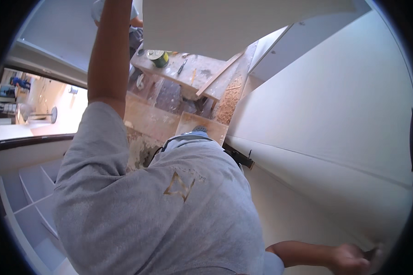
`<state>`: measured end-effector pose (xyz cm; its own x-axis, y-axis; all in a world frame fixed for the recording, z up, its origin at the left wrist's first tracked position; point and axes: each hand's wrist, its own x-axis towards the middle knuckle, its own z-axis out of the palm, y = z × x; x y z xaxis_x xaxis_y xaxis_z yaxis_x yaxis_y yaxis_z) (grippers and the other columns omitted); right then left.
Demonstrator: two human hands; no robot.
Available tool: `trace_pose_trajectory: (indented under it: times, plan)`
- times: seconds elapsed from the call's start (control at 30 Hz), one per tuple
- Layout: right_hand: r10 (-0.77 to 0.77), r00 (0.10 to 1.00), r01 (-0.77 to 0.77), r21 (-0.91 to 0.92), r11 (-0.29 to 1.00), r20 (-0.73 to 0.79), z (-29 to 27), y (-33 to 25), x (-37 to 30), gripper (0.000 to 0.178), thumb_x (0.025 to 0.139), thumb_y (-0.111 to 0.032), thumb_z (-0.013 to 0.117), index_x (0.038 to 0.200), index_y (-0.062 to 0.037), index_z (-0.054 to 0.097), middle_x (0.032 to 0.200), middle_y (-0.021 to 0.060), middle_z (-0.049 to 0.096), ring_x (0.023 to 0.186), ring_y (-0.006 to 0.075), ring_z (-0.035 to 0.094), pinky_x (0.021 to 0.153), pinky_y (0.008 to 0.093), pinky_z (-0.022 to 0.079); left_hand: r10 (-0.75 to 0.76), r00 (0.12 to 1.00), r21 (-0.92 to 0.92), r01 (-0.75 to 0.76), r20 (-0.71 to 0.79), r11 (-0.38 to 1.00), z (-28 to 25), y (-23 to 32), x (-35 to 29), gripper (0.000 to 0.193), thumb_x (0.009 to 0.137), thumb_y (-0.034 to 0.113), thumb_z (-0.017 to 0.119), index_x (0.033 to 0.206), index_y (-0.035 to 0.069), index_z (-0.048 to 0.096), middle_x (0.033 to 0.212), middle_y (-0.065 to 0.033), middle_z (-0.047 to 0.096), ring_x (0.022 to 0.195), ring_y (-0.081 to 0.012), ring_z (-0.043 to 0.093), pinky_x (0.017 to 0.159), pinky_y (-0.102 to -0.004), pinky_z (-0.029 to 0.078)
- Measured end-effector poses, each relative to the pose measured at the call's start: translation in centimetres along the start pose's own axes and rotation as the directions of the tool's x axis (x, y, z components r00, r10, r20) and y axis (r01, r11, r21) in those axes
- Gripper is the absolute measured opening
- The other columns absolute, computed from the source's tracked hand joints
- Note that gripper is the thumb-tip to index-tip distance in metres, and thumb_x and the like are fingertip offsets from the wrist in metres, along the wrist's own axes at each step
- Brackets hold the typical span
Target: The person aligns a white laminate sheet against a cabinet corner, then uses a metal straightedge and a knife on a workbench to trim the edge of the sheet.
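Observation:
My left arm [110, 50] stretches up past the top edge, so its hand is out of view. Beside it, a large white panel [206, 27] fills the upper middle; whether my left hand touches it is hidden. At the lower right my right hand [350, 259] is closed, slightly blurred, around a small dark object [371, 253] whose kind I cannot make out. That hand is close to a pale panel surface [298, 206].
A paint-stained wooden bench [206, 78] holds a green can [158, 58], a dark-handled tool [182, 66] and a wooden strip [220, 73]. Wood shavings [229, 103] lie beside it. White shelving [32, 206] stands left, a tall white panel [335, 91] right. Another person [135, 32] is behind.

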<state>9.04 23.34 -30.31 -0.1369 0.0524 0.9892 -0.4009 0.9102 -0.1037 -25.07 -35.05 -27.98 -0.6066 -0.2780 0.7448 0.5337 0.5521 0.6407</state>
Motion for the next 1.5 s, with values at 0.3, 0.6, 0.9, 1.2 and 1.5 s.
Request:
trace_pose_trajectory:
  times: [0.3, 0.6, 0.9, 1.2, 1.5]
  plan:
    - [0.351, 0.343, -0.532, -0.128, 0.837, 0.871, 13.9, -6.9, -15.9, 0.019, 0.098, -0.012, 0.062, 0.110, 0.0024, 0.068, 0.108, 0.0206, 0.068, 0.101, 0.0376, 0.065, 0.096, 0.0485, 0.051, -0.222, 0.971, 0.295, 0.240, -0.092, 0.925, -9.3, -15.4, -13.9, 0.031, 0.108, 0.029, 0.055, 0.111, 0.001, 0.068, 0.095, 0.0006, 0.064, 0.088, -0.0097, 0.055, 0.081, -0.0261, 0.047]
    - [0.331, -0.290, -0.473, -0.436, 0.766, 0.898, 14.8, -4.3, -37.5, 0.023, 0.097, -0.015, 0.064, 0.113, -0.0012, 0.071, 0.112, 0.0220, 0.069, 0.106, 0.0391, 0.066, 0.094, 0.0444, 0.052, -0.305, 0.876, 0.227, 0.405, -0.374, 0.886, -23.1, -20.1, -20.5, 0.036, 0.110, 0.033, 0.054, 0.098, 0.002, 0.068, 0.085, 0.0052, 0.059, 0.078, -0.0050, 0.048, 0.069, -0.0250, 0.042]
    - [0.296, -0.458, -0.416, -0.497, 0.762, 0.838, 16.3, -4.1, -44.0, 0.022, 0.095, -0.018, 0.066, 0.109, -0.0014, 0.072, 0.111, 0.0216, 0.070, 0.104, 0.0391, 0.067, 0.092, 0.0473, 0.052, -0.233, 0.878, 0.408, 0.411, -0.418, 0.815, -26.3, -20.7, -23.6, 0.033, 0.110, 0.027, 0.053, 0.088, 0.004, 0.060, 0.081, 0.0069, 0.047, 0.078, -0.0047, 0.039, 0.068, -0.0233, 0.036]
    - [-0.221, -0.653, -0.587, -0.300, 0.752, 0.724, 22.3, -10.3, -51.7, 0.022, 0.090, -0.021, 0.068, 0.102, -0.0032, 0.074, 0.102, 0.0225, 0.071, 0.100, 0.0394, 0.068, 0.087, 0.0492, 0.054, -0.286, 0.868, 0.464, 0.466, -0.407, 0.753, -24.8, -16.0, -25.2, 0.035, 0.112, 0.030, 0.049, 0.085, 0.007, 0.053, 0.079, 0.0064, 0.043, 0.076, -0.0060, 0.037, 0.069, -0.0242, 0.037]
    - [-0.190, -0.660, -0.519, -0.259, 0.815, 0.727, 24.5, -10.4, -48.4, 0.019, 0.089, -0.019, 0.069, 0.095, -0.0005, 0.070, 0.096, 0.0221, 0.071, 0.092, 0.0408, 0.069, 0.079, 0.0489, 0.054, -0.458, 0.817, 0.457, 0.575, -0.350, 0.678, -23.8, -21.9, -30.5, 0.040, 0.112, 0.032, 0.048, 0.079, 0.010, 0.044, 0.075, 0.0092, 0.035, 0.072, -0.0047, 0.029, 0.062, -0.0250, 0.026]
